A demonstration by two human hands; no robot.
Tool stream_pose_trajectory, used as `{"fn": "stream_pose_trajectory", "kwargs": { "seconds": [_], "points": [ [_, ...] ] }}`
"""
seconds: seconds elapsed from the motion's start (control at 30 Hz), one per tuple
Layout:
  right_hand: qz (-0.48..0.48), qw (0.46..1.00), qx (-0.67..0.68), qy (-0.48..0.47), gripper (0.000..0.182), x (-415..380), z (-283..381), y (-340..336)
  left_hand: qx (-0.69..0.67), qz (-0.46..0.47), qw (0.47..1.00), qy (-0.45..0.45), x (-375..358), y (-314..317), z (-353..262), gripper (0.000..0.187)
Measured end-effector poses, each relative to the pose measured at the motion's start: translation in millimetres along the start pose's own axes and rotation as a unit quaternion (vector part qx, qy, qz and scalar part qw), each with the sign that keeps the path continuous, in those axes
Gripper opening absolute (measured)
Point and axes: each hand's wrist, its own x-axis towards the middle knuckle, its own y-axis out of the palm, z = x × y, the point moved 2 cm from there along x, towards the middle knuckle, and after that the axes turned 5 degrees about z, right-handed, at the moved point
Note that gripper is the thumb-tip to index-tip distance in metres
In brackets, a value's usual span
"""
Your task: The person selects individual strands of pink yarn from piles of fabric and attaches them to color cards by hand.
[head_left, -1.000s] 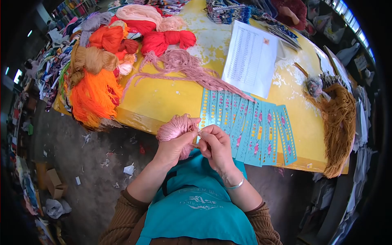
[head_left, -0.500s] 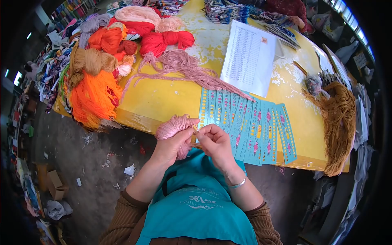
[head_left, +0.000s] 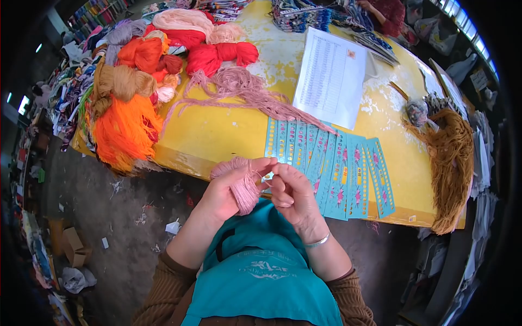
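Note:
My left hand point(head_left: 224, 191) is closed around a skein of pink thread point(head_left: 246, 196), held in front of the table's near edge. Close beside it, my right hand point(head_left: 293, 190) pinches with thumb and forefinger; a thin strand seems to run between the two hands, though its end is too small to make out. Just beyond my fingers lies a fanned row of turquoise punched cards point(head_left: 329, 179) with dots and pink flower prints. A loose bundle of pink thread point(head_left: 244, 89) stretches over the table, its tail reaching the tops of the cards.
Red, orange and tan skeins point(head_left: 125, 130) pile up on the left of the yellow table point(head_left: 190, 130). A printed sheet point(head_left: 330, 76) lies behind the cards. Brown thread point(head_left: 451, 163) hangs over the right edge. Another person's sleeve point(head_left: 387, 16) shows at the far side.
The pink skein has turned in my left hand and sits lower and more upright. My right hand has rolled slightly, its pinch moving a little right. The other person's hand has shifted left.

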Motion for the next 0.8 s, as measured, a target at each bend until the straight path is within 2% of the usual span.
{"fn": "stream_pose_trajectory", "kwargs": {
  "seconds": [0.03,0.1,0.13,0.2,0.33,0.43,0.6,0.8],
  "points": [
    [0.000,1.000,0.000,0.000,0.013,0,-1,3,-0.042,0.031,0.999,-0.002,1,3,0,0.047],
    [-0.009,0.988,-0.153,-0.036,0.008,1,-3,6,-0.026,0.038,0.999,0.003,2,0,0,0.053],
    [-0.009,0.988,-0.152,-0.035,0.008,2,-7,9,-0.010,0.045,0.999,0.007,2,-1,0,0.059],
    [-0.041,0.947,-0.303,-0.098,0.010,5,-12,14,0.015,0.040,0.999,0.008,1,-1,-2,0.057],
    [-0.057,0.942,-0.314,-0.108,0.010,7,-19,13,0.047,0.037,0.998,-0.002,0,-1,0,0.059],
    [-0.064,0.950,-0.296,-0.073,0.006,4,-20,18,0.034,0.044,0.998,-0.016,0,-3,3,0.060],
    [-0.078,0.976,-0.198,-0.054,0.003,4,-25,16,0.027,0.034,0.999,-0.027,-1,-3,4,0.061],
    [-0.069,0.969,-0.228,-0.064,0.006,4,-25,17,0.043,0.035,0.998,-0.031,-2,-3,3,0.062]
  ]
}}
